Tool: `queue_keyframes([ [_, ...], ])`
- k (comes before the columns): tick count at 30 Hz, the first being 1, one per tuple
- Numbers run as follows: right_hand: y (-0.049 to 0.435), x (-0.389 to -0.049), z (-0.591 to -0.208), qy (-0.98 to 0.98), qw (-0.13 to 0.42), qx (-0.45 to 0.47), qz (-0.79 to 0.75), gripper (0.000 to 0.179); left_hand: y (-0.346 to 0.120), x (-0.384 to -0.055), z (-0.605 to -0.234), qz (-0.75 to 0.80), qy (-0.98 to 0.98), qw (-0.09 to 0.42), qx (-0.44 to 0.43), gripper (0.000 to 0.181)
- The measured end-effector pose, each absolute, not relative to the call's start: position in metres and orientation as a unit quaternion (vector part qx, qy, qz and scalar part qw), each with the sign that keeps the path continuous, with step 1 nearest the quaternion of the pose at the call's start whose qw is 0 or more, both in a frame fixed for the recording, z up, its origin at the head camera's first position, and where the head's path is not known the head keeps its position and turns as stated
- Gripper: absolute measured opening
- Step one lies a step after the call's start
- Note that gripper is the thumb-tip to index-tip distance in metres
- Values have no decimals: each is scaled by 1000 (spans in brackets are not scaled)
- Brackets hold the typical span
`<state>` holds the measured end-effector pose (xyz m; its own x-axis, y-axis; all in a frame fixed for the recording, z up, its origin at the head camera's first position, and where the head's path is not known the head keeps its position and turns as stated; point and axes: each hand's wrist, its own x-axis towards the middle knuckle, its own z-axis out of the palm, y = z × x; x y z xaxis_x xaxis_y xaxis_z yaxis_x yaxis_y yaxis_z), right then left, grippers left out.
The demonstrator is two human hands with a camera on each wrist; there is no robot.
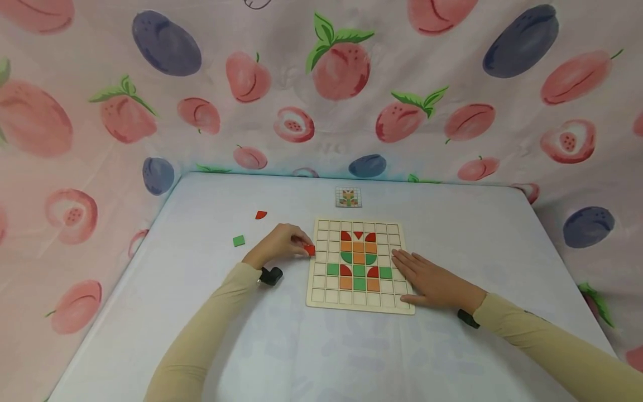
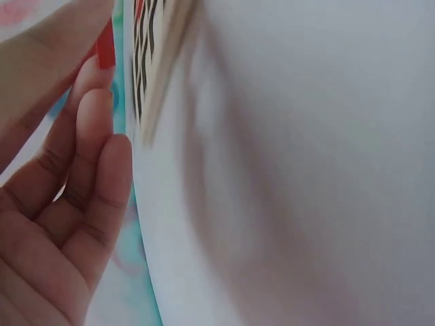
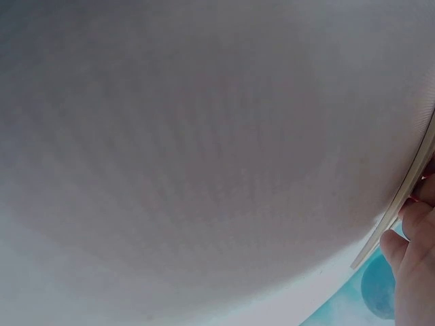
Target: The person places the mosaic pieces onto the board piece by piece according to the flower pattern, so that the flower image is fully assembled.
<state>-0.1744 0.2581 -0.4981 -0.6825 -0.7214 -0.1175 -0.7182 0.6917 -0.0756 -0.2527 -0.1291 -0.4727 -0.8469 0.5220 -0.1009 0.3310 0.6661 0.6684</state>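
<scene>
My left hand pinches a small red tile between thumb and fingers, at the left edge of a wooden grid board. In the left wrist view the red tile shows between the thumb and index fingertip, with the board's rim beyond. My right hand lies flat with straight fingers over the board's right edge. Red, orange and green tiles fill the middle cells in a flower-like pattern, among them a green square in the stem.
A small pattern card lies behind the board. Left of it on the white table are a red quarter-round tile and a green square tile. A fruit-print cloth hangs behind the table.
</scene>
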Motion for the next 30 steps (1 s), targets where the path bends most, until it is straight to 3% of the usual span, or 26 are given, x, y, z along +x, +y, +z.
queue_keyframes([
  [7,256,-174,-494,916,58,-398,-9,87,-110,-245,-475,328,887,177,274,6],
  [13,255,-174,-494,915,73,-397,-9,88,-105,-240,-476,336,876,199,283,12],
  [21,257,-174,-497,915,63,-397,-7,88,-92,-229,-472,311,843,238,370,20],
  [30,255,-173,-493,916,77,-393,-8,88,-82,-227,-471,253,845,268,386,31],
])
